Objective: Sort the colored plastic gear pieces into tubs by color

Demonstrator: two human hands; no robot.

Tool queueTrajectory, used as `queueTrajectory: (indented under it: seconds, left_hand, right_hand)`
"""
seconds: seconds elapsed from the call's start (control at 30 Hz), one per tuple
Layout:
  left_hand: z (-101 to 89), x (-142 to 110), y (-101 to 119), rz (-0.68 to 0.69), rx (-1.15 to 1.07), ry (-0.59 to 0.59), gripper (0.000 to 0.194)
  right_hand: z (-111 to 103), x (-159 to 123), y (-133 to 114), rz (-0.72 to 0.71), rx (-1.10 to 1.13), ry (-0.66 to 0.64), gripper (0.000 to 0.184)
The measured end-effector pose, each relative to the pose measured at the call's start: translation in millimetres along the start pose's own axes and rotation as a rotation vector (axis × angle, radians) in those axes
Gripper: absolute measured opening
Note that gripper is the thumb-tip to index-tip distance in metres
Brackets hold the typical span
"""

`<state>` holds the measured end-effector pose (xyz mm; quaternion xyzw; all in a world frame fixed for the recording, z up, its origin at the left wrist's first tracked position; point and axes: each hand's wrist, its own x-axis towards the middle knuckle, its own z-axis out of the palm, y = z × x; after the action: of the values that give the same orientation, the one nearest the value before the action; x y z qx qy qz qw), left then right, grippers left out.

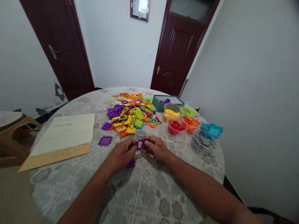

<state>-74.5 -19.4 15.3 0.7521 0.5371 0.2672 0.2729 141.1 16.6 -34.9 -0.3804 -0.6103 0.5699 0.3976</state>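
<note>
Both my hands meet near the table's middle on a purple toothed building piece (140, 144). My left hand (121, 154) pinches its left side and my right hand (157, 148) pinches its right side. Another purple piece (131, 163) shows under my left hand's fingers; whether that hand holds it or it lies on the table I cannot tell. A flat purple piece (105, 141) lies alone to the left. Just beyond my hands spreads a heap of several coloured pieces (130, 113).
Clear bowls hold yellow (172, 112), red (176, 127), orange (192, 121), green (188, 111) and blue (211, 129) pieces at the right. A teal box (158, 105) stands behind them. Paper on cardboard (63, 132) lies at the left. A brown chair (14, 137) stands beside the round table (149, 189).
</note>
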Motion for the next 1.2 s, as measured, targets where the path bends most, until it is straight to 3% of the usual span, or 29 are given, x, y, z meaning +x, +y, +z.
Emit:
queueTrajectory:
  seconds: [0.47,0.6,0.73,0.8,0.9,1.0,1.1,1.2]
  left_hand:
    - [6.0,0.6,-6.7,-0.065,-0.062,-0.001,0.024]
    - [5.7,0.3,-11.2,-0.062,-0.093,0.048,0.025]
    - [-0.3,-0.5,-15.5,-0.08,-0.074,0.14,0.024]
    - [-4.3,-1.3,-15.6,-0.099,-0.059,0.164,0.024]
    - [-10.0,-2.5,-13.2,-0.103,-0.031,0.188,0.023]
    - [-16.6,-3.5,-10.8,-0.097,0.027,0.204,0.022]
    - [-26.6,-5.8,-12.3,-0.113,0.112,0.226,0.02]
    - [-40.1,-9.8,-20.8,-0.121,0.217,0.24,0.02]
  right_hand:
    - [-1.9,-2.1,-12.6,-0.025,-0.254,-0.026,0.023]
    - [-17.9,-1.7,-45.4,-0.136,-0.602,-0.049,0.015]
    - [-58.4,23.0,-93.0,-0.118,-0.883,-0.041,0.017]
    - [-86.6,51.2,-114.0,-0.071,-0.958,0.073,0.016]
    - [-129.9,101.7,-138.1,0.039,-0.952,0.424,0.015]
    - [-162.7,138.6,-152.1,0.035,-0.913,0.578,0.031]
    - [-173.7,148.8,-150.1,0.013,-0.897,0.632,0.043]
    - [-156.4,136.0,-129.3,-0.008,-0.892,0.593,0.036]
